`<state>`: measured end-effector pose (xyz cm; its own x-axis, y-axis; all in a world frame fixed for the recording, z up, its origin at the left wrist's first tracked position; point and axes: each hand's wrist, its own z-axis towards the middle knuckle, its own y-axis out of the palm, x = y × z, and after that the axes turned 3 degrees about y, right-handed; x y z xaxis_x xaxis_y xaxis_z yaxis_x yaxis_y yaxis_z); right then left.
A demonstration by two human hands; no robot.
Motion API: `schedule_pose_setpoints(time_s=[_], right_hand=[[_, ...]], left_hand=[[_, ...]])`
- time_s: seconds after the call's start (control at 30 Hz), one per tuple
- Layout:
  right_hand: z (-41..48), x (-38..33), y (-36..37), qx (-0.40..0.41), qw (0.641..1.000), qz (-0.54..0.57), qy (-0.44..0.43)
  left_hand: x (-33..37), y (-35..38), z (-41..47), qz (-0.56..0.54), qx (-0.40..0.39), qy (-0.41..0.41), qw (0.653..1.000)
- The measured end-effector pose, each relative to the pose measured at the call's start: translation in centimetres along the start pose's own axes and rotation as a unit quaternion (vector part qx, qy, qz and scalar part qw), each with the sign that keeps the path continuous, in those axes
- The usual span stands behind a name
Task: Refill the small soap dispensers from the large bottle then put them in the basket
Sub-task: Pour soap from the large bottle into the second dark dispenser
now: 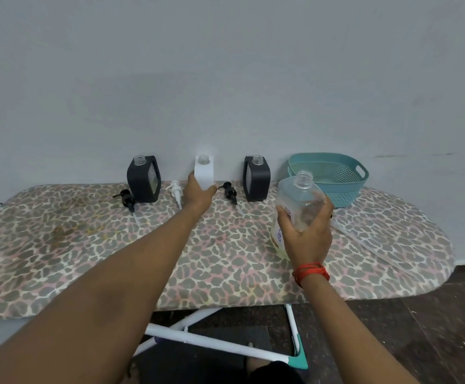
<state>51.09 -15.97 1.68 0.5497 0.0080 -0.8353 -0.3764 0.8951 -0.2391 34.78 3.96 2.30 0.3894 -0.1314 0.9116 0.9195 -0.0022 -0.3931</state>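
spillage is the risk: the bottle (300,206), uncapped and tilted, gripped by the right hand (307,234), could miss a narrow neck and wet the board (87,245); basket (334,176), back right, holds no dispenser yet; bottle shows pale soap low down; left hand (199,194) grips the white dispenser (204,173), neck open, contents unseen.

My left hand (199,194) hides the bottom of the white dispenser (204,173) mid-frame, and my right hand (307,236) blocks most of the large bottle (300,198) label, can't read it. The ironing board (87,245) runs off the left edge too.
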Motion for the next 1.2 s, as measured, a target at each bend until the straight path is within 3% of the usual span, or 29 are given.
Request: schedule_pose_setpoints(time_s=[0.17,0.27,0.33,0.4,0.57,0.73,1.0,1.2], right_hand=[[0.1,-0.2,0.1,0.000,1.000,-0.007,0.002],[0.3,-0.4,-0.1,-0.014,1.000,-0.005,0.013],[0.6,-0.6,-0.6,-0.029,0.999,0.002,0.014],[1.2,-0.8,-1.4,-0.029,0.999,-0.002,0.014],[3.5,0.1,-4.1,0.031,0.998,-0.009,0.052],[3.4,1.8,-5.0,0.034,0.998,-0.023,0.057],[3.3,2.8,-4.6,0.044,0.998,-0.035,0.033],[3.3,3.3,-4.2,0.057,0.998,-0.031,0.026]], left_hand=[[-0.2,0.0,0.2,0.013,0.005,0.002,1.000],[0.2,-0.5,-2.0,0.018,0.074,-0.004,0.997],[0.6,-0.4,-5.0,0.010,0.136,0.033,0.990],[0.8,0.1,-7.9,0.001,0.147,0.091,0.985],[1.2,1.9,-9.8,0.011,0.032,0.178,0.983],[3.1,4.0,-7.4,0.057,-0.099,0.149,0.982],[5.1,6.3,0.0,0.188,-0.130,0.101,0.968],[5.5,7.5,1.3,0.240,-0.149,0.139,0.949]])
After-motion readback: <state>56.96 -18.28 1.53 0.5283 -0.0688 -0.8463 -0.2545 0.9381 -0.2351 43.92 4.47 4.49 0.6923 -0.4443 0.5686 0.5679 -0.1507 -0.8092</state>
